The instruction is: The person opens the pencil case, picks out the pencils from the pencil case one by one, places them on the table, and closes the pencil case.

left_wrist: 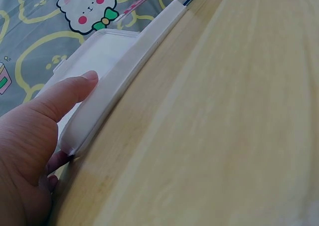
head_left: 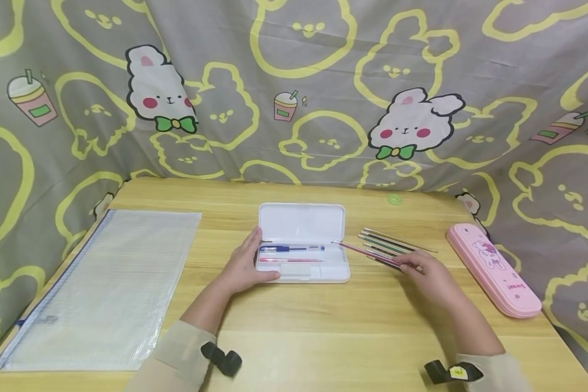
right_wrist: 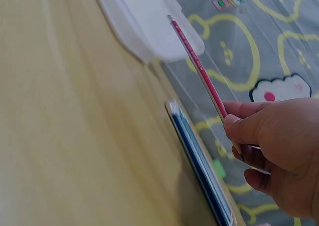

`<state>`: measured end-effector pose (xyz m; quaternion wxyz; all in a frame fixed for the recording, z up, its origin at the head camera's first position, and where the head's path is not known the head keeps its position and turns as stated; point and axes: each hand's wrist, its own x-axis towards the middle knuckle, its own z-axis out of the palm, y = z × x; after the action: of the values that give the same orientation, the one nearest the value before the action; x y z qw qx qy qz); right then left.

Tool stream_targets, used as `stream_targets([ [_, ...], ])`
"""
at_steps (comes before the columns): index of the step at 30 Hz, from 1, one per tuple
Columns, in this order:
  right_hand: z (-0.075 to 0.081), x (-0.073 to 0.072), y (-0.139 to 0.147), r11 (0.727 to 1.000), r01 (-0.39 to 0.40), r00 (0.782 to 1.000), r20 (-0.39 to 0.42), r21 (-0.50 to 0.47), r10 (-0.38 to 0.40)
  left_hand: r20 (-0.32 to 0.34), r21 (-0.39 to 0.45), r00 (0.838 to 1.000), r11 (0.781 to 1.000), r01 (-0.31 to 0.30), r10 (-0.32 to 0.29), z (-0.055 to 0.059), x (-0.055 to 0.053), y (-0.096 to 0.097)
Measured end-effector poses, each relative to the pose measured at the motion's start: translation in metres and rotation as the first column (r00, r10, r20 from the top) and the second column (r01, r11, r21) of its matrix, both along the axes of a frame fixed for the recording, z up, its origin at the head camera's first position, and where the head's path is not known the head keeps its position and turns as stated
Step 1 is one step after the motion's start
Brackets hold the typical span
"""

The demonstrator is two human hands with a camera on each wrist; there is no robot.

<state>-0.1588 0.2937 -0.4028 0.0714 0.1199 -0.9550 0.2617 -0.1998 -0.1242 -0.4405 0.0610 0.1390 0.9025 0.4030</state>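
Observation:
An open white pencil case [head_left: 301, 222] stands mid-table with its lid raised at the back. My left hand [head_left: 245, 267] grips its left end, thumb over the front rim and fingers along the side. Inside lie a blue pen [head_left: 284, 249] and a slim red-pink pen [head_left: 289, 260], with a pale block [head_left: 295, 270] in front. My right hand [head_left: 428, 275] pinches a red pencil [right_wrist: 198, 67] near its far-right end. The pencil's silver-tipped other end reaches over the right side of the case in the head view. Several dark and silvery pencils [head_left: 389, 240] lie just behind that hand.
A translucent mesh zip pouch [head_left: 108, 288] lies flat at the left. On the right rests a pink pencil case [head_left: 492, 267] with a rabbit picture. A small green ring [head_left: 394, 200] lies near the back edge, before a patterned curtain [head_left: 318, 98].

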Motion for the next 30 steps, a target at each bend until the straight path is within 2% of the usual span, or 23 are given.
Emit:
stream_targets([
  [8, -0.007, 0.019, 0.027, 0.996, 0.085, 0.996, 0.013, 0.033, -0.085, -0.002, -0.013, 1.000, 1.000, -0.005, 0.005, 0.001, 0.000, -0.001],
  [15, -0.019, 0.031, 0.047, 0.993, 0.113, 0.991, -0.073, 0.039, -0.110, 0.002, -0.006, 1.000, 1.000, 0.004, -0.004, 0.002, -0.001, -0.001],
  [19, -0.024, 0.035, 0.055, 0.993, 0.111, 0.990, -0.092, 0.032, -0.107, -0.001, -0.007, 1.000, 1.000, 0.004, -0.004, 0.002, -0.001, -0.001],
  [30, -0.030, 0.042, 0.060, 0.981, 0.156, 0.988, -0.040, 0.116, -0.152, 0.003, -0.015, 1.000, 1.000, 0.004, -0.004, 0.000, -0.001, -0.001],
])
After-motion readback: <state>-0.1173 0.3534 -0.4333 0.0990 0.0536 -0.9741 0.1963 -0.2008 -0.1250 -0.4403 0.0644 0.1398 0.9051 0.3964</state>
